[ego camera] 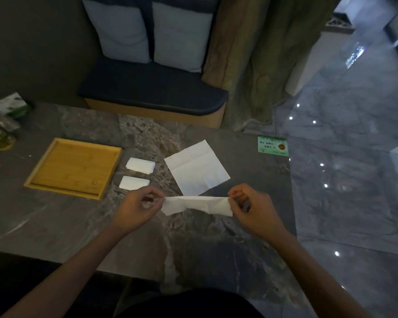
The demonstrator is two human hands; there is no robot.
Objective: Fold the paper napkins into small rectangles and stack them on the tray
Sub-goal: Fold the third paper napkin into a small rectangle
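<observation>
A white paper napkin [197, 204], folded into a long strip, hangs just above the grey stone table. My left hand [137, 208] pinches its left end and my right hand [254, 208] pinches its right end. Behind it an unfolded square napkin [197, 167] lies flat on the table. Two small folded napkin rectangles lie to the left, the farther folded napkin [140, 165] and the nearer folded napkin [134, 182]. Left of them sits the wooden tray [72, 167], with nothing on it.
A green card [272, 146] lies at the table's far right corner. Green packets and jars [8, 115] crowd the far left edge. A cushioned bench [152, 92] stands behind the table, and glossy floor runs along the right.
</observation>
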